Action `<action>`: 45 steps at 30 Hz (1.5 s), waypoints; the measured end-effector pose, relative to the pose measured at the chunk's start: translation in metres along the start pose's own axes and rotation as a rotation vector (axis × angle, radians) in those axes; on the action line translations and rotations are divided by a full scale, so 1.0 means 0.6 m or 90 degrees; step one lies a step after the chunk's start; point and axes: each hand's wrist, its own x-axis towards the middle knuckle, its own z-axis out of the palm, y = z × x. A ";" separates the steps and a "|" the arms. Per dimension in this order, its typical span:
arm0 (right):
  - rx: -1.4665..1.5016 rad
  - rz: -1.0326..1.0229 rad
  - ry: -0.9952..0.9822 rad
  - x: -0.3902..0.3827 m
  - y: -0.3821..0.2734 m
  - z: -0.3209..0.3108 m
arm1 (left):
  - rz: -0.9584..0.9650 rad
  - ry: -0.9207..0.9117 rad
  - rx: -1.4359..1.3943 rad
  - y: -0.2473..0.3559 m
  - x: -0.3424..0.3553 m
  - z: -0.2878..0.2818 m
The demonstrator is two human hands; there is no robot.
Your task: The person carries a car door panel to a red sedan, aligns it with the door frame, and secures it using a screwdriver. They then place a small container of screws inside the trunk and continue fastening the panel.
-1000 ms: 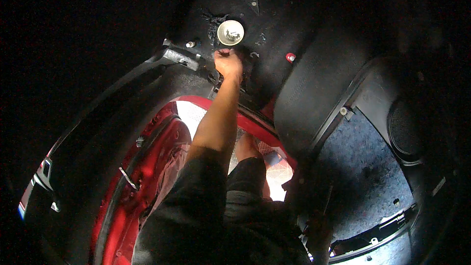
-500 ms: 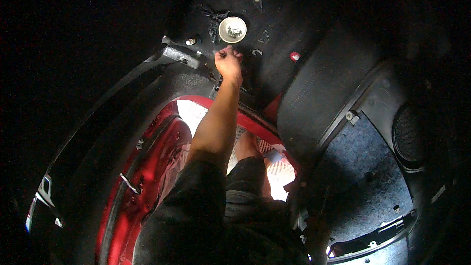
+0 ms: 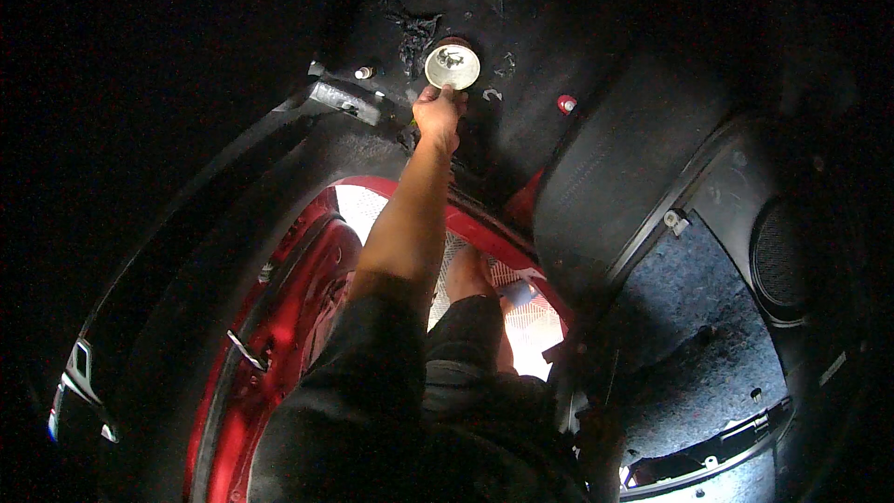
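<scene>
My left hand is closed on the near rim of a small round cream bowl, with the thumb over the edge. The bowl is tilted toward me, and small metal pieces that look like screws lie inside it. Beyond and left of the bowl is a crumpled black scrap on the dark carpet. A small pale cylindrical piece lies to the left, and a pale C-shaped piece sits just right of the hand. My right hand does not show.
A red car door stands open at the left, with a red sill below the arm. To the right are a dark padded panel, a blue-grey carpeted panel and a round speaker grille. A red-and-white piece lies near the padded panel.
My left hand has moved from just before the bowl to its rim and taken hold of it. The bowl has tilted toward me.
</scene>
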 end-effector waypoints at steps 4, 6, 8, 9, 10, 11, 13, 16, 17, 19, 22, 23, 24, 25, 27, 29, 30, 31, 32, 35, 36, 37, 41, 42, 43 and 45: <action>-0.052 -0.030 -0.011 -0.007 0.002 0.003 | 0.002 -0.014 0.009 -0.007 0.005 -0.008; -0.100 -0.059 -0.009 -0.011 -0.001 0.006 | 0.004 -0.022 0.018 -0.009 0.009 -0.013; -0.157 -0.107 0.011 -0.014 -0.010 0.007 | 0.006 -0.022 0.023 -0.010 0.011 -0.017; -0.116 -0.061 0.005 -0.013 -0.044 -0.002 | 0.001 -0.021 0.025 -0.010 0.010 -0.018; -0.034 0.000 -0.005 -0.011 -0.052 -0.003 | -0.004 -0.019 0.027 -0.010 0.010 -0.020; 0.047 0.062 -0.008 -0.011 -0.061 -0.005 | -0.009 -0.016 0.029 -0.008 0.008 -0.020; 0.071 0.080 -0.010 -0.012 -0.052 -0.002 | -0.009 -0.015 0.036 -0.004 0.005 -0.019; 0.043 0.055 -0.011 -0.013 -0.030 0.002 | -0.011 -0.012 0.040 0.003 0.003 -0.023; 0.040 0.052 -0.005 -0.013 -0.027 0.006 | -0.012 -0.017 0.039 0.007 0.000 -0.019; 0.038 0.051 -0.001 -0.020 -0.028 0.011 | -0.011 -0.026 0.029 0.014 -0.005 -0.013; 0.034 0.042 -0.003 -0.013 -0.023 0.009 | -0.013 -0.032 0.014 0.011 0.007 -0.021; 0.032 0.040 -0.002 -0.011 -0.023 0.009 | -0.015 -0.036 0.008 0.010 0.009 -0.023; 0.032 0.038 -0.003 -0.009 -0.023 0.008 | -0.018 -0.036 0.011 0.009 0.011 -0.026; 0.032 0.037 -0.003 -0.008 -0.022 0.008 | -0.020 -0.036 0.013 0.009 0.013 -0.029; 0.031 0.037 -0.002 -0.007 -0.022 0.009 | -0.020 -0.038 0.017 0.009 0.012 -0.031; 0.032 0.035 -0.001 -0.007 -0.022 0.010 | -0.014 -0.040 0.019 0.010 0.010 -0.033; 0.031 0.034 -0.001 -0.007 -0.022 0.010 | -0.013 -0.035 0.014 0.010 0.009 -0.033; 0.030 0.033 0.001 -0.008 -0.021 0.011 | -0.012 -0.030 0.009 0.011 0.008 -0.032; 0.029 0.032 0.000 -0.009 -0.021 0.011 | -0.012 -0.025 0.003 0.013 0.005 -0.030; 0.029 0.029 0.001 -0.010 -0.021 0.012 | -0.023 0.011 0.002 0.019 -0.002 -0.022; 0.030 0.028 0.001 -0.011 -0.020 0.012 | -0.021 0.002 0.001 0.019 -0.008 -0.022; 0.028 0.027 0.002 -0.009 -0.021 0.013 | -0.020 -0.008 0.000 0.018 -0.016 -0.024; 0.026 0.022 0.004 -0.008 -0.020 0.011 | -0.003 -0.055 -0.010 -0.003 -0.034 -0.035; 0.026 0.020 0.005 -0.006 -0.020 0.008 | -0.007 -0.053 -0.008 -0.011 -0.038 -0.040; 0.025 0.019 0.005 -0.005 -0.020 0.008 | -0.011 -0.051 -0.006 -0.020 -0.043 -0.045; 0.024 0.021 0.009 -0.007 -0.021 0.010 | -0.034 -0.045 -0.001 -0.029 -0.052 -0.044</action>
